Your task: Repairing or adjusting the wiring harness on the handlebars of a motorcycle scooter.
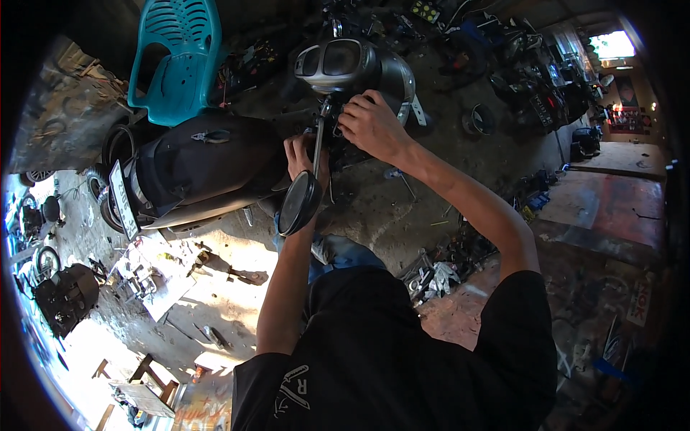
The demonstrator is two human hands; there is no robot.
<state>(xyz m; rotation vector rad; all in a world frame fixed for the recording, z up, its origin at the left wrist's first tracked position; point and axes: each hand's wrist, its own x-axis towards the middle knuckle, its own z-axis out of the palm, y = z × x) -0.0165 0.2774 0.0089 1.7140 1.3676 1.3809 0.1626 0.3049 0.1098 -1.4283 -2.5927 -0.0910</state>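
Observation:
A motorcycle stands in front of me, its dark seat (215, 154) to the left and its silver-grey instrument housing (338, 61) at the far end. My right hand (372, 128) is at the handlebar area just below that housing, with its fingers curled around something that they hide. Close beside it, my left hand (300, 158) is also curled, partly covered by the mirror stem (318, 140). What the left fingers grip does not show. The round-edged black mirror (300, 203) hangs over my left wrist. Pliers (210, 136) lie on top of the seat.
A teal plastic chair (178, 79) stands behind the seat. The number plate (123, 201) juts out at the left. Loose tools and parts, with white gloves or rags (438, 280), lie on the floor to my right. More motorcycles (535, 100) crowd the far right.

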